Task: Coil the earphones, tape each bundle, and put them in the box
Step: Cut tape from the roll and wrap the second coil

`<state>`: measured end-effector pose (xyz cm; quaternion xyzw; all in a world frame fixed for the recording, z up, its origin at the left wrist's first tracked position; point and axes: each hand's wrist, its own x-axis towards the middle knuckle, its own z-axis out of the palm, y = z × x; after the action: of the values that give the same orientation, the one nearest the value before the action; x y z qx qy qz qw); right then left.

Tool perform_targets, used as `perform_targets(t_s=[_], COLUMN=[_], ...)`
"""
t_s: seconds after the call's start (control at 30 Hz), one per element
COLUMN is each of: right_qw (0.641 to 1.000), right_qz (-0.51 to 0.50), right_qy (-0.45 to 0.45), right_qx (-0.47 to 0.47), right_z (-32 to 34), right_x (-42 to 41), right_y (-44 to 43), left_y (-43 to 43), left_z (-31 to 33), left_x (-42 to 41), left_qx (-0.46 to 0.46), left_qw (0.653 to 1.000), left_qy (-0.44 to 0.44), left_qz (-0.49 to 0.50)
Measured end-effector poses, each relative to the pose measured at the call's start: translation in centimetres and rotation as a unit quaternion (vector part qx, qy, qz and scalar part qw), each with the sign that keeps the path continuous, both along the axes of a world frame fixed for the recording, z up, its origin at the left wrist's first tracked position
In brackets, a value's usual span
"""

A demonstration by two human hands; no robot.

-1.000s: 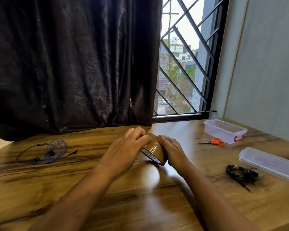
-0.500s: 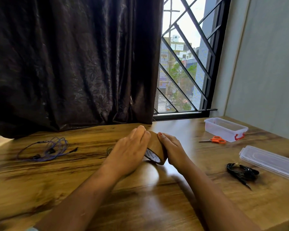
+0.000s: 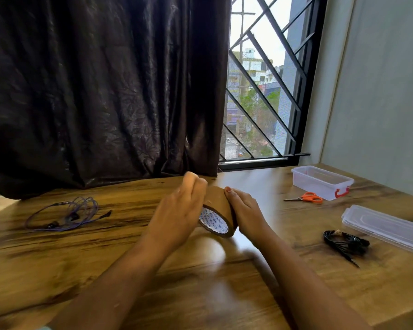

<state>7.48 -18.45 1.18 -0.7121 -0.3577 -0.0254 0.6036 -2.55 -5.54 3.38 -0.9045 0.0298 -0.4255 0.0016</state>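
Left hand (image 3: 177, 210) lifts at the tape roll (image 3: 218, 208) — middle of the desk (image 3: 57, 270).
Its fingers (image 3: 191, 183), flat on the roll before, now rise blurred, hold unclear; right hand (image 3: 246, 213) stays clamped on the roll — black earphones (image 3: 343, 241) unmoved near the right edge.

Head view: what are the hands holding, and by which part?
Tape roll: right hand grips its outer band; left hand is at its top, grip blurred.

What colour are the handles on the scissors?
Orange. The scissors lie beside the clear box, best seen in the head view.
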Motion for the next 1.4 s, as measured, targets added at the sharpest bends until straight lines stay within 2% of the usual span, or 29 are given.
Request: perform_targets(t_s=[0.07, 0.27, 0.5, 0.6, 0.73, 0.93, 1.07, 1.23, 1.4], right_qw=[1.000, 1.000, 1.000, 0.999, 0.996, 0.986, 0.984, 0.987, 0.992], right_qz=[-0.005, -0.017, -0.003, 0.002, 0.002, -0.019, -0.017, -0.020, -0.031], right_qy=[0.007, 0.014, 0.001, -0.024, -0.079, -0.142, -0.150, -0.136, -0.105], right_qx=[0.002, 0.006, -0.012, -0.023, -0.044, -0.081, -0.095, -0.079, -0.059], right_z=[0.1, -0.1, 0.1, 0.1, 0.0, 0.2, 0.4, 0.5, 0.5], right_x=[0.1, 0.6, 0.4, 0.3, 0.2, 0.3, 0.3, 0.3, 0.4], right_y=[-0.1, -0.2, -0.7, -0.8, -0.7, -1.0, -1.2, -1.3, -1.3], left_y=[-0.3, 1.4, 1.7, 1.8, 2.4, 2.7, 2.5, 1.3, 2.3], left_z=[-0.2, -0.6, 0.6, 1.2, 1.7, 1.2, 0.8, 0.6, -0.4], left_x=[-0.2, 0.7, 0.8, 0.6, 0.4, 0.7, 0.8, -0.1, -0.1], left_qx=[-0.001, -0.125, -0.188, -0.175, -0.241, -0.160, -0.103, 0.059, 0.143], left_qw=[1.000, 0.978, 0.963, 0.963, 0.932, 0.944, 0.954, 0.985, 0.980], left_qy=[-0.003, 0.010, 0.024, 0.062, 0.141, 0.186, 0.191, 0.085, 0.014], left_qz=[-0.030, -0.168, -0.190, -0.197, -0.229, -0.221, -0.207, -0.135, -0.138])
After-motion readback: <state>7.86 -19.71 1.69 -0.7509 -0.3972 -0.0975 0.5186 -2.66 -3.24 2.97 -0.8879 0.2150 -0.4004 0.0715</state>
